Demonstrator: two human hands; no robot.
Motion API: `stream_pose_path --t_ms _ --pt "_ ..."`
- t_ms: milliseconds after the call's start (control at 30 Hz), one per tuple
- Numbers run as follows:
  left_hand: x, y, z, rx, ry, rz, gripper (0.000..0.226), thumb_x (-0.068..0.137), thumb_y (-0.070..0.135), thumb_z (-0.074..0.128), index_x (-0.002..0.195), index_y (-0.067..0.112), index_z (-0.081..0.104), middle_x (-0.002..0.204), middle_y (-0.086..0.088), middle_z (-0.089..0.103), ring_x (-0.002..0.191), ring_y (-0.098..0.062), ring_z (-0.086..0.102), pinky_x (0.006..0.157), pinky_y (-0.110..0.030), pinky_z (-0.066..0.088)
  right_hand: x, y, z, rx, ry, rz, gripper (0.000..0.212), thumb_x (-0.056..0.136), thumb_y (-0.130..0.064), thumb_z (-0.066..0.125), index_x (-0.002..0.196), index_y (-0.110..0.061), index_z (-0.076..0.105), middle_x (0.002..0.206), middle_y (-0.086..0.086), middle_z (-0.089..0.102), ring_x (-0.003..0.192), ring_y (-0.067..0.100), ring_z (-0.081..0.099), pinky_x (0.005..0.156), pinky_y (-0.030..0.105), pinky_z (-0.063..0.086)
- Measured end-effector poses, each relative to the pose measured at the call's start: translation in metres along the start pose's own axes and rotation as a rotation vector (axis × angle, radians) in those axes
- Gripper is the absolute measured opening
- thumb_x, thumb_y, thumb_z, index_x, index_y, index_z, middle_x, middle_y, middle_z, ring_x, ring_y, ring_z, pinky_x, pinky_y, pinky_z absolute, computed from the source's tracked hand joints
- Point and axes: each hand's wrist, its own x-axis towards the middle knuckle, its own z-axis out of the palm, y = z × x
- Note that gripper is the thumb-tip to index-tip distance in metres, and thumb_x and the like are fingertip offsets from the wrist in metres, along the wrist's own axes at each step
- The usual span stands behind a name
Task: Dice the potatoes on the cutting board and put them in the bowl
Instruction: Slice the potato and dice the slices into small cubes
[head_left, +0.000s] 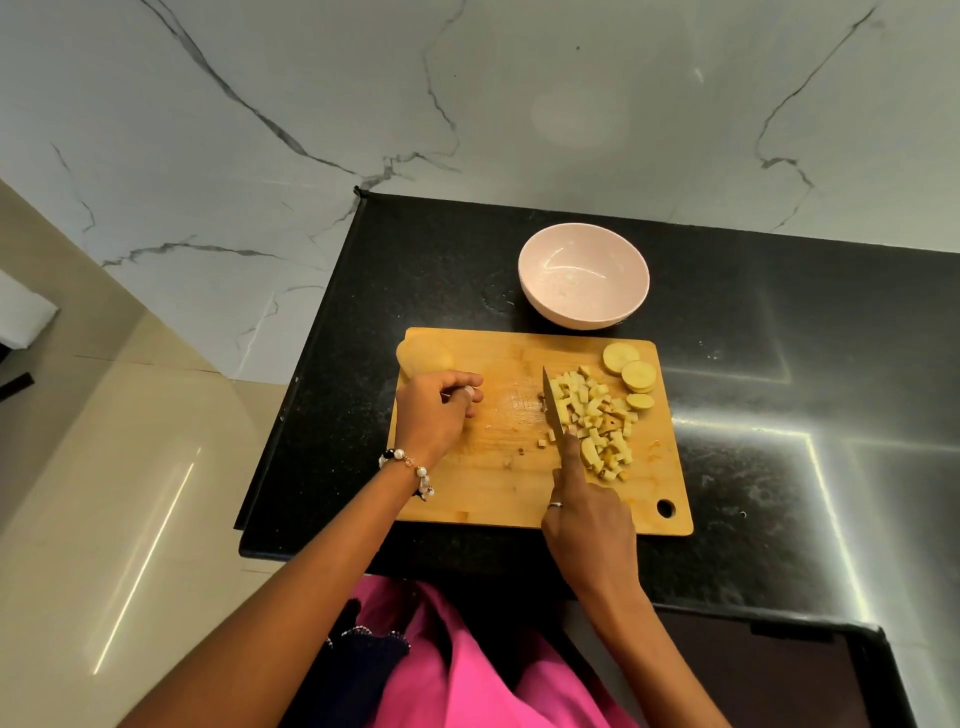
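- A black speckled surface (753, 364) is seen against a white marble-veined wall (311, 104); beige floor tiles (104, 467) lie to its left; a pink garment (467, 675) fills the lower edge of the view.
- A wooden cutting board (498, 478) lies on the surface, with a round hanging hole at its near right corner; a pale pink bowl (583, 275) stands just beyond the board's far edge, and nothing can be made out inside it.
- A heap of diced potato (597, 415) is spread over the board's right half; three round potato slices (636, 375) lie beside it at the far right corner; a larger flat potato piece (423, 357) rests at the far left corner, partly covered by the left hand.
- The left hand (434, 415) rests on the board with fingers curled inward; a beaded bracelet (410, 467) is worn at its wrist; whether anything is held cannot be told.
- The knife (553, 410) is gripped by the right hand (589, 525), forefinger laid along the spine; its blade touches the heap's left edge; the handle is hidden within the grip; a ring is worn on one finger.
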Motion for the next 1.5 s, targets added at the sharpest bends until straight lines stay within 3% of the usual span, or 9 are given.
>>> stream_pose_path --t_ms 233,400,567,633,667,733,833,1267,1500 --pt "-0.001 -0.001 0.002 -0.001 0.008 -0.021 0.019 0.09 0.008 0.058 0.103 0.014 0.07 0.082 0.006 0.069 0.068 -0.006 0.067 0.063 -0.015 0.054 -0.035 -0.007 0.004 -0.055 -0.161 -0.095 0.069 0.098 -0.025 0.033 0.149 -0.028 -0.013 0.094 0.008 0.064 0.082 0.029 0.061 0.06 0.035 0.034" --pt "-0.003 -0.001 0.009 -0.023 -0.014 -0.016 0.018 0.09 0.008 0.058 0.1 0.016 0.07 0.083 0.003 0.072 0.067 -0.007 0.067 0.063 -0.017 0.055 -0.024 0.01 0.0 -0.063 -0.11 0.005 0.065 0.099 -0.026 0.032 0.15 -0.029 -0.009 0.096 0.008 0.064 0.085 0.031 0.061 0.061 0.035 0.035" --pt "-0.002 0.006 0.02 -0.04 -0.042 -0.006 0.018 0.09 0.009 0.058 0.101 0.015 0.07 0.084 0.003 0.071 0.068 -0.008 0.067 0.065 -0.019 0.055 -0.016 0.03 -0.006 0.128 0.011 0.031 0.056 0.099 -0.025 0.04 0.149 -0.033 0.017 0.071 0.005 0.059 0.069 0.028 0.058 0.057 0.036 0.038" --pt "0.001 0.013 0.026 -0.034 -0.063 0.022 0.017 0.09 0.01 0.059 0.101 0.016 0.07 0.084 0.004 0.071 0.067 -0.007 0.066 0.066 -0.02 0.055 -0.015 0.034 -0.01 0.387 0.05 0.039 0.047 0.097 -0.023 0.048 0.143 -0.028 0.038 0.08 0.003 0.069 0.076 0.026 0.063 0.063 0.037 0.046" --pt "0.003 0.018 0.03 -0.019 -0.068 0.047 0.016 0.089 0.012 0.06 0.101 0.016 0.071 0.083 0.005 0.071 0.067 -0.005 0.066 0.065 -0.019 0.055 -0.014 0.037 -0.013 0.515 0.048 0.049 0.043 0.096 -0.021 0.05 0.139 -0.026 0.046 0.088 -0.005 0.071 0.08 0.021 0.065 0.066 0.033 0.049" --pt "0.01 0.028 0.039 0.017 -0.072 0.124 0.016 0.088 0.014 0.062 0.101 0.015 0.072 0.084 0.005 0.071 0.068 -0.003 0.066 0.065 -0.018 0.055 -0.013 0.045 -0.02 0.708 0.016 0.064 0.039 0.096 -0.019 0.052 0.134 -0.027 0.051 0.067 -0.023 0.064 0.058 0.01 0.058 0.055 0.024 0.045" --pt "0.027 0.046 0.057 0.098 -0.095 0.268 0.017 0.087 0.016 0.063 0.102 0.014 0.072 0.091 0.003 0.072 0.076 -0.005 0.064 0.073 -0.019 0.053 -0.01 0.061 -0.028 0.834 0.005 0.095 0.039 0.097 -0.018 0.051 0.133 -0.031 0.052 0.044 -0.01 0.045 0.04 0.01 0.037 0.041 0.023 0.033" --pt "0.088 0.085 0.141 0.926 -0.717 0.876 0.059 0.088 0.006 0.057 0.141 0.024 0.039 0.144 -0.001 0.042 0.129 -0.024 0.043 0.099 -0.037 0.042 -0.015 0.1 -0.022 0.849 0.082 0.163 0.039 0.096 -0.019 0.052 0.133 -0.03 0.052 0.049 -0.006 0.038 0.046 0.011 0.036 0.046 0.026 0.031" --pt "0.089 0.093 0.137 1.01 -0.705 0.922 0.058 0.088 0.021 0.061 0.141 0.021 0.037 0.132 -0.009 0.053 0.117 -0.027 0.052 0.088 -0.035 0.047 -0.008 0.1 -0.018 0.835 0.061 0.138 0.039 0.096 -0.024 0.054 0.133 -0.035 0.052 0.05 -0.009 0.039 0.048 0.017 0.037 0.046 0.029 0.034"
